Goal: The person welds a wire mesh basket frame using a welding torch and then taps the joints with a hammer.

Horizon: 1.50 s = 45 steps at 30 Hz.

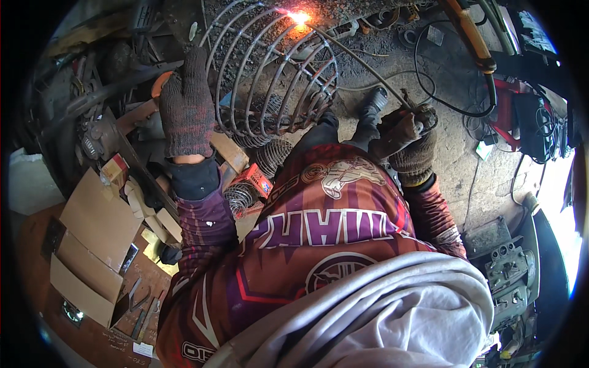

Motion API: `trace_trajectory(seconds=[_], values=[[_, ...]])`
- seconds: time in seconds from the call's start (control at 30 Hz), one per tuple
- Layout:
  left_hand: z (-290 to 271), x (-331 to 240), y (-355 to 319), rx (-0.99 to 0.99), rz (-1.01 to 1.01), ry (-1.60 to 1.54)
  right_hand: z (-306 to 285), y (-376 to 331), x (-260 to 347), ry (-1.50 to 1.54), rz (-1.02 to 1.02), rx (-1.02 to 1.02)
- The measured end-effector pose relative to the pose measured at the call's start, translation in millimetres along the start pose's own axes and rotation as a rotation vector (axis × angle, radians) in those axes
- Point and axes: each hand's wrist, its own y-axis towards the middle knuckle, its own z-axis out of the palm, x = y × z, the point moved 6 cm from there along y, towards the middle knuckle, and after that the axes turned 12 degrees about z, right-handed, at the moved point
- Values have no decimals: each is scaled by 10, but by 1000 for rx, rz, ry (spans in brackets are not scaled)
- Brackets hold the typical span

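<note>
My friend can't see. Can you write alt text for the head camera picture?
A bright glow shines at the tip of a rod held in the person's gloved right hand, by the far edge of a round wire cage. The gloved left hand is beside the cage; cardboard lies at lower left.

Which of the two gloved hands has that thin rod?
The right hand: it is closed at the near end of the rod, whose far end reaches the glow. The left hand is beside the wire cage, with no rod.
</note>
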Motion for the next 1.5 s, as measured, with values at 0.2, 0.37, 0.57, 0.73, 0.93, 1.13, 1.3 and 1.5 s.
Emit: trace_trajectory(seconds=[0.2, 0.37, 0.57, 0.73, 0.93, 1.13, 1.3, 1.5], values=[[-10, -116, -45, 35, 249, 412, 41, -78, 393, -653, -262, -67], [-62, -293, -71, -126, 489, 682, 22, -114, 367, -297, -528, -207], [-5, -257, -44, -133, 403, 419, -62, -33, 59, -198, -221, -89], [68, -156, -116, -146, 297, 370, -30, -10, 94, -233, -185, 4], [292, 168, -182, -179, 185, 164, 13, 6, 25, -321, -161, 3], [328, 211, -203, -214, 10, -107, 30, -11, 230, -178, -63, 72], [305, 127, -213, -218, 231, 193, 43, 0, 255, -148, -30, 52], [299, 129, -183, -215, 20, -47, 38, -87, 582, -344, -184, -26]])
